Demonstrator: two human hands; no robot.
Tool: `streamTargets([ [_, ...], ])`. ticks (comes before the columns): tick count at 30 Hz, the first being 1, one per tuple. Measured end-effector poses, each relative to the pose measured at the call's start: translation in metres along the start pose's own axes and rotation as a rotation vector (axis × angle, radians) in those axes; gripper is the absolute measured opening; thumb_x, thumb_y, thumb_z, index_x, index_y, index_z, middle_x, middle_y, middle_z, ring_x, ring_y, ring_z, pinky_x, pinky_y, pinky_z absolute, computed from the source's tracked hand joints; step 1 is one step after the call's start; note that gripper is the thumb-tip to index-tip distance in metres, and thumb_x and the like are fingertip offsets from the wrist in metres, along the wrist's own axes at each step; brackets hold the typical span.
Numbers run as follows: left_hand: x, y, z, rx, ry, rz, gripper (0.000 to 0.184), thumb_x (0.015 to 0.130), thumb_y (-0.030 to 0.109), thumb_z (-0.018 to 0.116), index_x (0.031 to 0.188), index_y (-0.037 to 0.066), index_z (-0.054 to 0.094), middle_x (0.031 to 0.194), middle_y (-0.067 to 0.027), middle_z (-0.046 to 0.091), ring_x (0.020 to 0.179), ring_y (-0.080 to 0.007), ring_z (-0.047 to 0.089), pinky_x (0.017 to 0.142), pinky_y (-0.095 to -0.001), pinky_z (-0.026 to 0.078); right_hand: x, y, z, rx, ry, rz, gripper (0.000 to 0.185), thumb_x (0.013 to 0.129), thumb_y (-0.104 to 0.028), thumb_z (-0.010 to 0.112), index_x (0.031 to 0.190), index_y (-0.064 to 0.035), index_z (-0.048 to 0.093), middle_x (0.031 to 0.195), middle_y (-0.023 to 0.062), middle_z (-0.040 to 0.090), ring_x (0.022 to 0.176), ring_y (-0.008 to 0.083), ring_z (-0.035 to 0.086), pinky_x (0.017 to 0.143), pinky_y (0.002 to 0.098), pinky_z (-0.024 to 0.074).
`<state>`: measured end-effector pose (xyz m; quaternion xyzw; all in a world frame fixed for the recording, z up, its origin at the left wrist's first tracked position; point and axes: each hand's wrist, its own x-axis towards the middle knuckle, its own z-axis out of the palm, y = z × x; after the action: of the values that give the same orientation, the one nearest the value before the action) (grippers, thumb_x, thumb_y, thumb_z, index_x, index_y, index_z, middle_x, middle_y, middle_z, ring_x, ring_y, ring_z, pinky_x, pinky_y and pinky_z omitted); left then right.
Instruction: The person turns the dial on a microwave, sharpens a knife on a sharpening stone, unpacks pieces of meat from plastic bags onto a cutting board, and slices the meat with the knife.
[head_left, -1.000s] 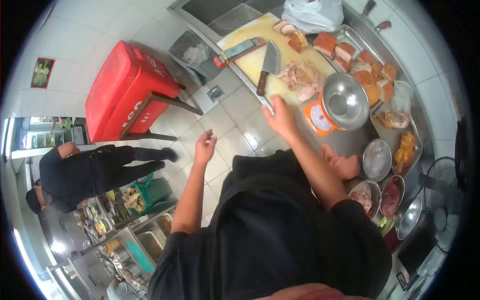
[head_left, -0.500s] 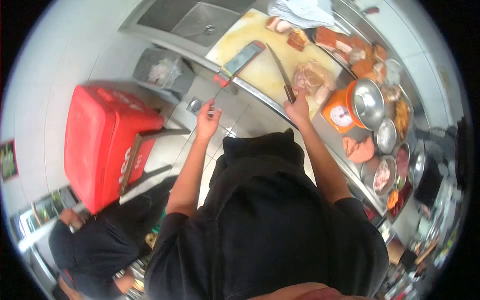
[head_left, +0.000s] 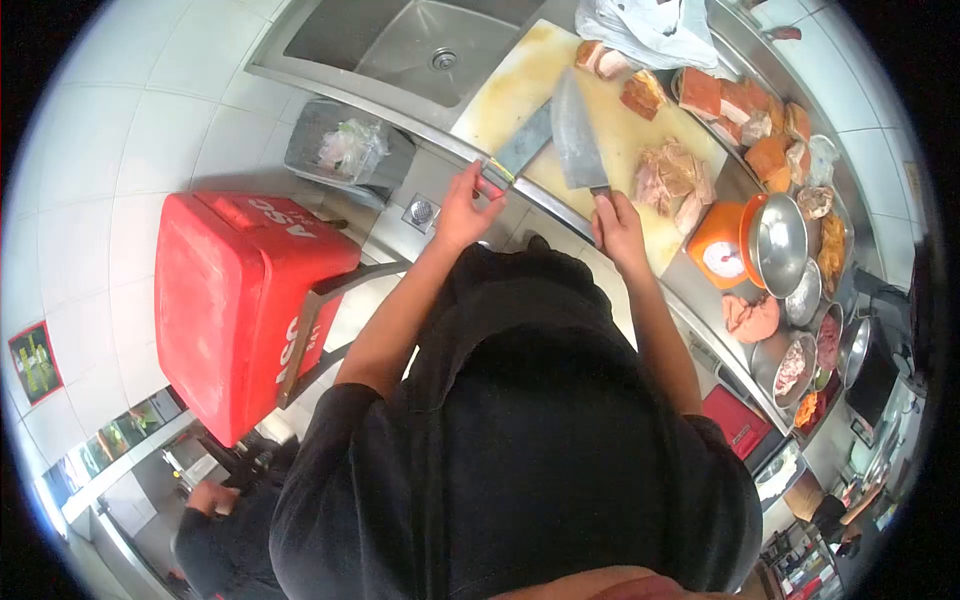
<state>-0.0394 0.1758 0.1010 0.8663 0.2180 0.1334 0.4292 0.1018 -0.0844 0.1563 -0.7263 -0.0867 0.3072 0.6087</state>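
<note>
At the cutting board [head_left: 495, 95], your right hand [head_left: 618, 232] grips the knife [head_left: 577, 135] at 1 o'clock, your left hand [head_left: 467, 208] pinches the near end of the sharpening stone [head_left: 524, 143] at 12; apparently positioning both, which calls for steady holds.

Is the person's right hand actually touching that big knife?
Touching. The head view shows the right hand closed around the handle end of the big knife, with the blade pointing away over the cutting board.

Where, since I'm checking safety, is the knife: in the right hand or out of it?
In. The knife is in the right hand, fingers around its handle; the blade extends beyond them over the board.
</note>
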Motion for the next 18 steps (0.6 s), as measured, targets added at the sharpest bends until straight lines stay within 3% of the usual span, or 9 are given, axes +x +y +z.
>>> streamTargets([
  [3,0.016,-0.003,0.001,0.053,-0.123,-0.063,0.085,0.078,0.032,0.084,0.148,0.003,0.045,0.117,-0.0185,0.061,0.105,-0.0331,0.064,0.089,-0.0427,0.054,0.018,-0.006,0.019,-0.032,0.013,-0.037,0.023,0.104,-0.023,0.058,0.119,-0.0066,0.059,0.065,0.0047,0.056,0.051,0.0173,0.055,0.048,0.0311,0.0446],
  [6,0.032,-0.001,0.004,0.087,-0.171,-0.060,0.088,0.078,0.038,0.083,0.149,0.004,0.044,0.120,-0.0213,0.064,0.108,-0.0365,0.066,0.089,-0.0457,0.055,0.008,-0.017,0.039,-0.545,0.331,-0.468,0.027,0.099,-0.016,0.064,0.124,-0.0081,0.061,0.079,0.0114,0.064,0.068,0.0275,0.068,0.059,0.0389,0.0530],
  [9,0.039,0.005,-0.005,0.111,-0.228,-0.045,0.081,0.079,0.032,0.083,0.144,0.000,0.047,0.100,-0.0192,0.071,0.083,-0.0306,0.072,0.077,-0.0437,0.057,-0.016,-0.036,0.064,-0.801,0.360,-0.446,0.034,0.097,-0.016,0.062,0.131,-0.0191,0.059,0.092,0.0176,0.066,0.082,0.0435,0.067,0.070,0.0496,0.0550],
  [12,0.047,0.007,-0.011,0.107,-0.260,-0.023,0.078,0.077,0.044,0.080,0.141,0.009,0.051,0.102,-0.0178,0.074,0.090,-0.0375,0.072,0.081,-0.0477,0.057,-0.046,-0.024,0.090,-0.975,0.314,-0.322,0.038,0.094,-0.022,0.069,0.132,-0.0209,0.062,0.096,0.0163,0.064,0.082,0.0370,0.068,0.070,0.0481,0.0560],
  [18,0.057,0.002,-0.022,0.053,-0.307,0.028,0.061,0.079,0.043,0.077,0.126,0.011,0.058,0.080,-0.0078,0.076,0.079,-0.0336,0.073,0.074,-0.0470,0.057,-0.103,-0.021,0.132,-0.992,0.327,-0.163,0.037,0.095,-0.029,0.069,0.131,-0.0219,0.065,0.080,0.0163,0.068,0.067,0.0372,0.069,0.061,0.0478,0.0552],
])
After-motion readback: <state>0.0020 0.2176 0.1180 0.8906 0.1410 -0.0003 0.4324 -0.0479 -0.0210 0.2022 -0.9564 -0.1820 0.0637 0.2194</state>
